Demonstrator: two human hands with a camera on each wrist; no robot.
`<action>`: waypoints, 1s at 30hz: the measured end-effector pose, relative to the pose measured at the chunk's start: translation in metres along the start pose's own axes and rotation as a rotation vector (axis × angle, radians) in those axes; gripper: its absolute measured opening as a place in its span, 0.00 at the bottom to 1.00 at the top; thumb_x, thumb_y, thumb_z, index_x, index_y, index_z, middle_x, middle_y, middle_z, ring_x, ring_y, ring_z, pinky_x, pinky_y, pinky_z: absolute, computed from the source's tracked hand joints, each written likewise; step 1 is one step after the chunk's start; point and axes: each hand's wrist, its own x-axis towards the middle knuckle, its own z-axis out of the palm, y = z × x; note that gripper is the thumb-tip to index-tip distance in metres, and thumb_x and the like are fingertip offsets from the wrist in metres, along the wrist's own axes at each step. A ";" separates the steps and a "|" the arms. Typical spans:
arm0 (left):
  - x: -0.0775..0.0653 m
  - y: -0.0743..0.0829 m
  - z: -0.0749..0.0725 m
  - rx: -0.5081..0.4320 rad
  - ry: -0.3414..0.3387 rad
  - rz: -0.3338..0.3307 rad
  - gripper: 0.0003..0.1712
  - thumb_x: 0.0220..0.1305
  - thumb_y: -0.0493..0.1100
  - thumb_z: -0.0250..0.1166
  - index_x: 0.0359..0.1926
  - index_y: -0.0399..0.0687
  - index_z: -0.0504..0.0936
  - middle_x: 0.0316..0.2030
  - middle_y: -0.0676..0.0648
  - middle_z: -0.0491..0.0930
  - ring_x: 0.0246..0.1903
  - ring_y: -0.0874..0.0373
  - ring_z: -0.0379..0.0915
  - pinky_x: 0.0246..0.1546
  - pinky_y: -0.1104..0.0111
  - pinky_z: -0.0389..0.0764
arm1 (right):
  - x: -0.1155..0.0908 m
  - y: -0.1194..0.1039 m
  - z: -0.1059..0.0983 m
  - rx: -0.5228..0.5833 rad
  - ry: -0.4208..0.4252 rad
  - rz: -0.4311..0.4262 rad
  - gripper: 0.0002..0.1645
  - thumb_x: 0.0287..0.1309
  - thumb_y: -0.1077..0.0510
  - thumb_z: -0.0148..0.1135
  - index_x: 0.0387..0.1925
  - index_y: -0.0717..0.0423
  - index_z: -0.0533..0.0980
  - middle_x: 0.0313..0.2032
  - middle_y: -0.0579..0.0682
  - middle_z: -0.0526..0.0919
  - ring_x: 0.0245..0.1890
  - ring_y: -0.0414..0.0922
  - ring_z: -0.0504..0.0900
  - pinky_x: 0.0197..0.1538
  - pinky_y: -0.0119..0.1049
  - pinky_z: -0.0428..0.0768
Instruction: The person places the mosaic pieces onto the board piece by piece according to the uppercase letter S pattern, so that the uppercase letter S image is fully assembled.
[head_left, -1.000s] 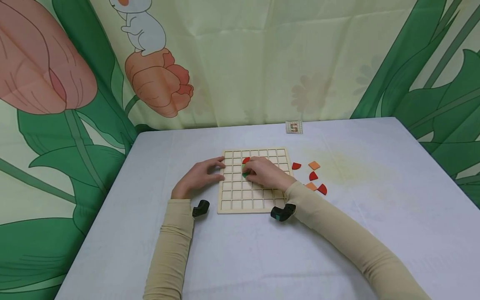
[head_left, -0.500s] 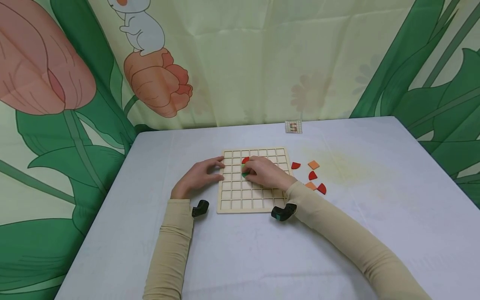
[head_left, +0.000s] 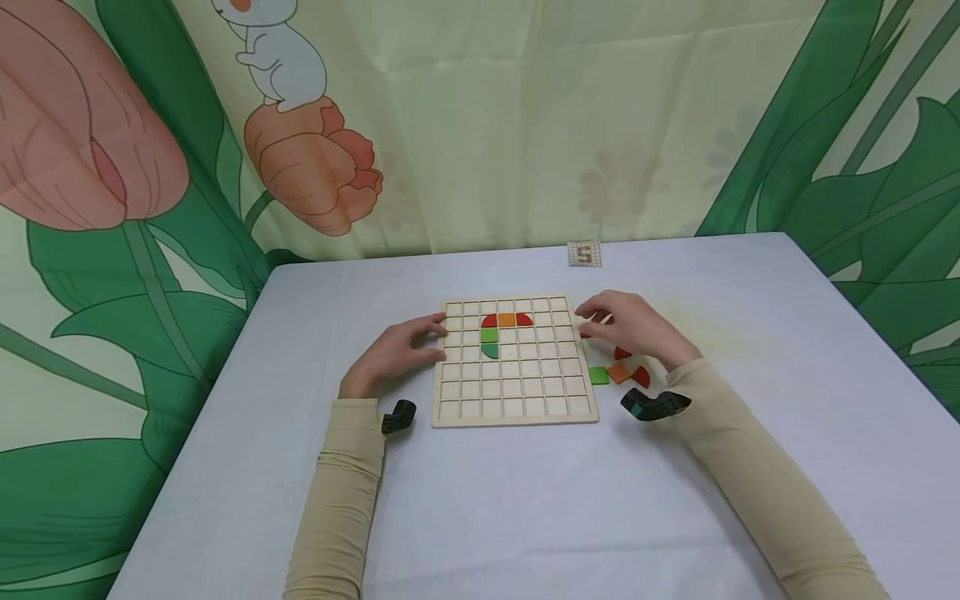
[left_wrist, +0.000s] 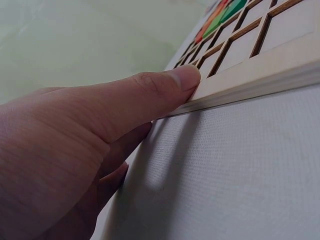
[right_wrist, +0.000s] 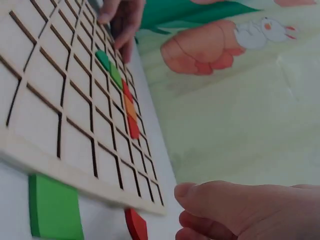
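Note:
A wooden grid board [head_left: 459, 390] lies on the table. In its upper part sit a red quarter-circle tile [head_left: 489, 321], an orange square tile [head_left: 506, 320] and another red quarter-circle tile [head_left: 524, 320] in a row. Below the left red one are a light green square tile [head_left: 489, 335] and a dark green rounded tile [head_left: 490, 351]. My left hand [head_left: 399, 354] touches the board's left edge with thumb and fingertips. Just off the right edge, my right hand [head_left: 632, 323] hovers over a red tile [right_wrist: 136, 225] it partly covers; no tile shows between its fingers.
Right of the board lie a green square tile [head_left: 598, 376], an orange square tile [head_left: 618, 372] and red quarter-circle tiles [head_left: 641, 377]. A small pattern card [head_left: 584, 253] rests near the table's back edge. Behind hangs a printed curtain [head_left: 480, 125].
My right hand has moved off the grid to the right, above the loose tiles, uncovering the orange, red and green tiles on the board. My left hand has stayed at the edge.

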 end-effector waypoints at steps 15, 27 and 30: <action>-0.001 0.000 -0.001 -0.003 -0.002 0.001 0.20 0.60 0.46 0.71 0.52 0.49 0.80 0.70 0.54 0.65 0.71 0.56 0.54 0.70 0.59 0.56 | -0.017 0.024 -0.006 -0.028 0.046 0.032 0.20 0.64 0.58 0.62 0.54 0.65 0.78 0.47 0.59 0.81 0.45 0.53 0.78 0.49 0.49 0.79; -0.001 0.001 -0.001 -0.009 -0.004 0.002 0.21 0.60 0.48 0.71 0.53 0.50 0.80 0.70 0.55 0.65 0.71 0.57 0.54 0.71 0.60 0.56 | 0.030 -0.073 0.064 -0.098 -0.010 -0.336 0.14 0.62 0.59 0.64 0.47 0.61 0.82 0.39 0.51 0.80 0.38 0.45 0.78 0.43 0.38 0.78; -0.002 0.001 -0.002 -0.009 -0.006 0.009 0.21 0.60 0.48 0.71 0.53 0.49 0.80 0.70 0.55 0.65 0.71 0.57 0.54 0.70 0.60 0.56 | 0.038 -0.081 0.074 -0.115 -0.007 -0.358 0.11 0.61 0.60 0.64 0.44 0.60 0.83 0.37 0.50 0.79 0.36 0.44 0.75 0.41 0.37 0.76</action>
